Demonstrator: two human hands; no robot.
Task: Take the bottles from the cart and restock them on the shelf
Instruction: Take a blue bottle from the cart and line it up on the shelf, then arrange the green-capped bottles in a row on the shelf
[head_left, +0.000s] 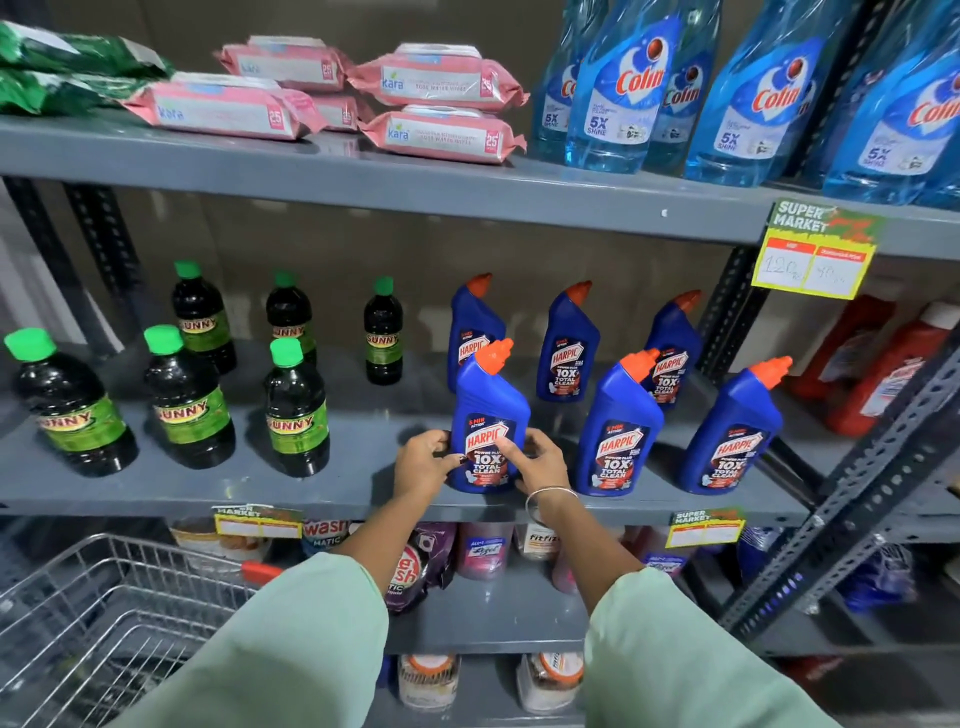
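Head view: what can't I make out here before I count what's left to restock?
- Cart: cut by the left and bottom edges, partly behind the left sleeve; any bottles inside are hidden.
- Harpic bottle: lower label covered by the left hand and right hand.
- Yellow price tag: handwriting too faint.

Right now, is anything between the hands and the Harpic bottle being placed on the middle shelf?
Nothing visible. The left hand and right hand already touch the front-left Harpic bottle on either side; it stands upright on the middle shelf, apart from its neighbours.
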